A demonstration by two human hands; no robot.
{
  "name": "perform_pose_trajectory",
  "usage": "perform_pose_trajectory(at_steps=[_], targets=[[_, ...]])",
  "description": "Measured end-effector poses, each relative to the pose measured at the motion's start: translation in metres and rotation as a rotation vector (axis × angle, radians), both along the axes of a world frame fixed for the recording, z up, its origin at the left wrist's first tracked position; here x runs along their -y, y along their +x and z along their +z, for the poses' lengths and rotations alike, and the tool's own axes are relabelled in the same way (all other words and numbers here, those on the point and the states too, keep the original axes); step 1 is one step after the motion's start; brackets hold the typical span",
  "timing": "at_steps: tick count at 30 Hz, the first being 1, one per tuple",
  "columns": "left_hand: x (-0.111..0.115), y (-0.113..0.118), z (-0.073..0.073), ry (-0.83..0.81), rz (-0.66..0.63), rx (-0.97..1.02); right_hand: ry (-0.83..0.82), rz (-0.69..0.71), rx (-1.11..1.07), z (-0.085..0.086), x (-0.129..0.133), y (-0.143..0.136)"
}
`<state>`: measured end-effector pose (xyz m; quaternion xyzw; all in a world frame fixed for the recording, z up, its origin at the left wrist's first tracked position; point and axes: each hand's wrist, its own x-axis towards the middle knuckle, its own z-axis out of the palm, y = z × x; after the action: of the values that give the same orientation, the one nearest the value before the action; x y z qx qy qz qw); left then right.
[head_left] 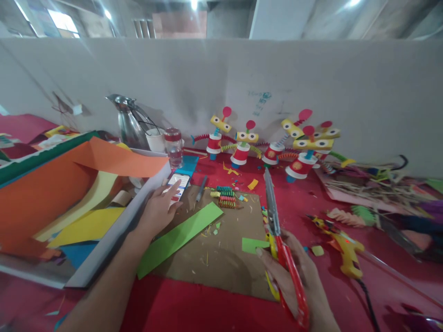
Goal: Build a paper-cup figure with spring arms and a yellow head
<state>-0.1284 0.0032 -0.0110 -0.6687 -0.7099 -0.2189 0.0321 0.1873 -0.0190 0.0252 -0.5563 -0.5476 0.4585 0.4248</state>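
Observation:
My left hand (pixel 159 206) lies over a smartphone (pixel 182 180), its fingers stretched out and a fingertip on the lit screen. In my right hand (pixel 294 272) is a pair of red-handled scissors (pixel 273 210), blades pointing away from me. Beside my right thumb is a small green paper piece (pixel 252 245); I cannot tell if the thumb touches it. Yellow handles (pixel 273 288) show partly under that hand. A long green paper strip (pixel 183 237) rests on the brown cardboard (pixel 231 272), near several folded paper springs (pixel 226 201) and a grey pen-like tool (pixel 201 189).
An open box (pixel 114 240) of coloured paper stands at left. Behind are a steel jug (pixel 129 124), a lidded jar (pixel 174 150) and several paper-cup figures (pixel 241 153). On the right lies a yellow glue gun (pixel 349 251) with a cord, near piled twine (pixel 374 184).

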Motion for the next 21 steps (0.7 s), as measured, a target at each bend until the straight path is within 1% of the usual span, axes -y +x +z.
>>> perform_pose_trajectory(at_steps=[4,8,10,12,14,15,16,18,19,21], targets=[[0.000,0.005,0.001,-0.020,0.008,-0.026,0.008,-0.011,-0.007,0.003,0.001,0.000],[0.000,0.003,0.001,-0.029,0.006,0.017,0.020,-0.028,-0.003,0.008,0.003,-0.002],[0.001,0.002,0.003,0.034,0.012,0.043,0.027,-0.029,0.001,0.009,0.003,-0.003],[0.002,0.010,0.009,0.140,0.039,0.087,0.028,-0.024,-0.004,0.009,0.003,-0.003],[0.006,0.030,0.019,0.216,0.058,0.206,0.021,-0.028,-0.024,0.008,0.002,-0.003],[0.009,0.045,0.025,0.215,0.038,0.323,0.012,-0.027,-0.034,0.007,0.002,-0.003],[0.012,0.063,0.031,0.133,-0.012,0.468,0.005,-0.028,-0.040,0.006,0.001,-0.003],[0.019,0.104,0.040,-0.182,-0.153,0.702,-0.001,-0.011,-0.044,0.003,0.000,-0.002],[0.021,0.124,0.043,-0.294,-0.204,0.798,0.009,0.008,-0.041,0.002,0.000,-0.002],[0.025,0.156,0.044,-0.417,-0.216,1.018,0.085,0.011,-0.012,0.000,0.000,-0.002]])
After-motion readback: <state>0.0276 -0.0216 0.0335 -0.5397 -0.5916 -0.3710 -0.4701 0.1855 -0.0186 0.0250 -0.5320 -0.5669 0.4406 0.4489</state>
